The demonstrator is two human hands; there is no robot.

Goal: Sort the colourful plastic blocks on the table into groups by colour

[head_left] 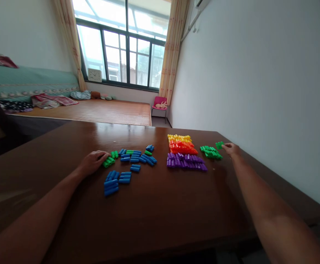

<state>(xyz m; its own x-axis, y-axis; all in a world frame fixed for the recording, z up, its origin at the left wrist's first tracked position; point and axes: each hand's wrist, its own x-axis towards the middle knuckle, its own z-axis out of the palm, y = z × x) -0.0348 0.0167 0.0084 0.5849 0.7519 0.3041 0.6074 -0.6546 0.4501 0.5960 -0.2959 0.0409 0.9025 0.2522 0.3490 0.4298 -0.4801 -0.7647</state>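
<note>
At the left of the table, my left hand (95, 160) has its fingers curled against green plastic blocks (109, 162) made of joined tubes. Far to the right, my right hand (231, 149) pinches a single green block (219, 145) just off the table. Below that block lies a pile of green blocks (210, 152). Loose blue blocks (135, 158) are scattered beside my left hand, with a few green ones among them. Closer to me sits another group of blue blocks (111, 182).
Between my hands, yellow blocks (179, 138), orange blocks (182, 147) and purple blocks (186, 161) are stacked in rows on the brown table (160, 212). Beyond are a low bed (116, 112), a pink chair (160, 102) and a window. A white wall runs along the right.
</note>
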